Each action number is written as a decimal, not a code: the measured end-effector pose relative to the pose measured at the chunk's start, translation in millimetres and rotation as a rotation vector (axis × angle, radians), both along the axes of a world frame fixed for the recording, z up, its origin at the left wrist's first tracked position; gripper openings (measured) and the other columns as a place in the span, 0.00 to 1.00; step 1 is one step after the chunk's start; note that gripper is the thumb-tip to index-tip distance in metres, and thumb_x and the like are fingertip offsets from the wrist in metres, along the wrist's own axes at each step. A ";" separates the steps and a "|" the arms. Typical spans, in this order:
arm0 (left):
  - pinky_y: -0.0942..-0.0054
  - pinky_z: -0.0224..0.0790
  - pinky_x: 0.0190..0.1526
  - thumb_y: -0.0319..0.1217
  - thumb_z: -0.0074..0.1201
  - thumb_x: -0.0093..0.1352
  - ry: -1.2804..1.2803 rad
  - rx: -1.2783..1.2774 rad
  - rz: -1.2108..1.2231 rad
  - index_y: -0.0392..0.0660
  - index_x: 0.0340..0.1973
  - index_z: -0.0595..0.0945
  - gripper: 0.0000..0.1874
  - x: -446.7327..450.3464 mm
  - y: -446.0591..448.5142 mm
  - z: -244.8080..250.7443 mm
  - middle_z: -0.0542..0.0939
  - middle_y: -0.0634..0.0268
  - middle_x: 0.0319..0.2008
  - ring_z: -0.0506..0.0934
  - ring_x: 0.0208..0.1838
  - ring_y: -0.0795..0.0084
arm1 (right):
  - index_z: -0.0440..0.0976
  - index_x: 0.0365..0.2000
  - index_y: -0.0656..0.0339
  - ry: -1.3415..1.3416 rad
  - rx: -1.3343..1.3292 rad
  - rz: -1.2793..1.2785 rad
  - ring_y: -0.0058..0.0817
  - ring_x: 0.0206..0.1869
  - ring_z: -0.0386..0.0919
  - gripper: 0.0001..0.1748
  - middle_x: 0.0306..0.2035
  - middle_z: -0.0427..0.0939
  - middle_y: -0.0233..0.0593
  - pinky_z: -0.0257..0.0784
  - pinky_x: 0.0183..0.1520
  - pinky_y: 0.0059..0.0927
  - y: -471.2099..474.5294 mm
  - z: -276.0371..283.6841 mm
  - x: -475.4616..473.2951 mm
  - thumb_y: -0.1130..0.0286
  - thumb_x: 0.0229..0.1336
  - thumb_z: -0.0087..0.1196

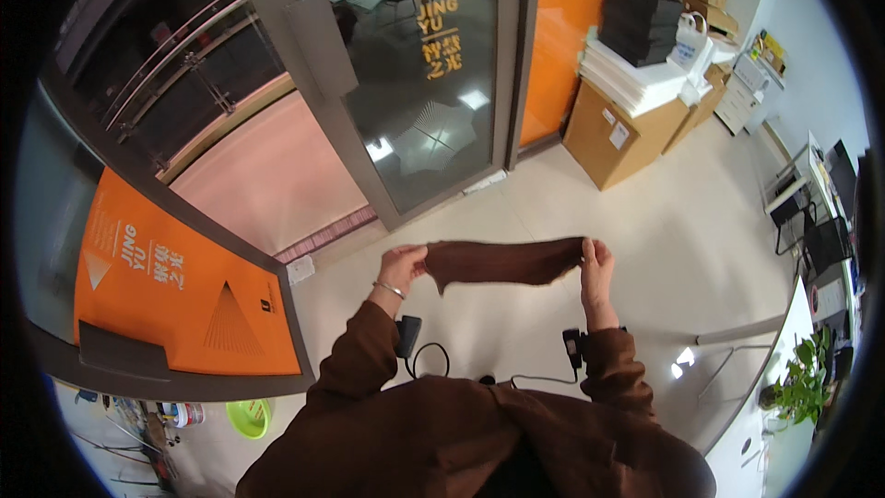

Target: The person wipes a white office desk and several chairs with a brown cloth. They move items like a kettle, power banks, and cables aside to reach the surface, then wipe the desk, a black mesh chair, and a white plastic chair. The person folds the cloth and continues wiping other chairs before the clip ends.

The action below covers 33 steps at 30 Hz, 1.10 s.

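Observation:
A strip of dark brown cloth (505, 263) is stretched out level in the air between my two hands, above the tiled floor. My left hand (402, 268) pinches its left end between thumb and fingers, and a corner of the cloth hangs down there. A silver bangle (389, 289) circles my left wrist. My right hand (597, 270) grips the upper corner of the right end. Black devices with cables (408, 337) are at both forearms, near the brown sleeves.
Ahead stands a glass door (429, 83) in a grey frame, beside an open doorway. Large cardboard boxes (615, 131) carry white sheets and a black bag (637, 21). A white table (795, 332) with a potted plant (802, 377) is at the right; a green basin (249, 418) sits lower left.

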State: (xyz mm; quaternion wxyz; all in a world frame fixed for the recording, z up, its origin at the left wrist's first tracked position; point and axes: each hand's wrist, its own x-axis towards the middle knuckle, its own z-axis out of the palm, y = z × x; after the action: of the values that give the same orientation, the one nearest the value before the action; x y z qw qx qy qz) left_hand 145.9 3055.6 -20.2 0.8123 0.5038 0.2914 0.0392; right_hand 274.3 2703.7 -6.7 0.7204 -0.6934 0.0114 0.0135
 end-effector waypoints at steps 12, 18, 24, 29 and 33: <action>0.71 0.77 0.42 0.26 0.62 0.67 -0.131 0.119 0.033 0.35 0.39 0.82 0.08 26.2 -21.9 25.9 0.83 0.60 0.36 0.81 0.37 0.70 | 0.75 0.38 0.70 0.018 0.133 -0.150 0.20 0.35 0.76 0.16 0.33 0.79 0.33 0.74 0.42 0.26 -25.3 -9.8 4.8 0.64 0.70 0.50; 0.70 0.78 0.39 0.26 0.61 0.67 -0.122 0.163 0.019 0.36 0.39 0.81 0.08 39.9 -40.2 16.9 0.83 0.61 0.35 0.81 0.36 0.71 | 0.75 0.38 0.68 0.022 0.043 -0.176 0.20 0.35 0.76 0.17 0.33 0.78 0.32 0.75 0.40 0.25 -47.0 -19.8 3.9 0.61 0.71 0.48; 0.73 0.78 0.37 0.28 0.60 0.68 -0.049 0.232 -0.016 0.40 0.39 0.80 0.07 42.9 -52.6 17.7 0.82 0.63 0.35 0.81 0.34 0.74 | 0.75 0.37 0.65 0.054 -0.015 -0.198 0.16 0.34 0.73 0.16 0.33 0.78 0.29 0.72 0.37 0.23 -56.6 -24.3 0.7 0.60 0.71 0.47; 0.80 0.71 0.36 0.25 0.62 0.65 -0.043 0.302 0.022 0.38 0.33 0.82 0.04 40.5 -55.5 11.9 0.81 0.69 0.29 0.76 0.31 0.81 | 0.76 0.39 0.67 0.017 -0.017 -0.176 0.15 0.35 0.72 0.16 0.32 0.78 0.28 0.69 0.40 0.21 -50.6 -22.3 -2.7 0.61 0.70 0.50; 0.81 0.69 0.35 0.24 0.61 0.64 0.027 0.373 0.033 0.38 0.31 0.82 0.03 34.3 -50.0 6.3 0.80 0.70 0.28 0.75 0.30 0.82 | 0.76 0.39 0.68 0.049 0.011 -0.143 0.16 0.35 0.72 0.16 0.32 0.78 0.29 0.69 0.41 0.20 -41.1 -18.2 -5.6 0.62 0.70 0.50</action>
State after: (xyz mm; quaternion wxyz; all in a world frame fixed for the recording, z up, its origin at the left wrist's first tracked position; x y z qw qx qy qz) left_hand 180.2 3005.6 -14.0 0.6999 0.6414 0.2983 0.0991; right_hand 268.7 2662.6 -24.9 0.7229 -0.6861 0.0784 -0.0211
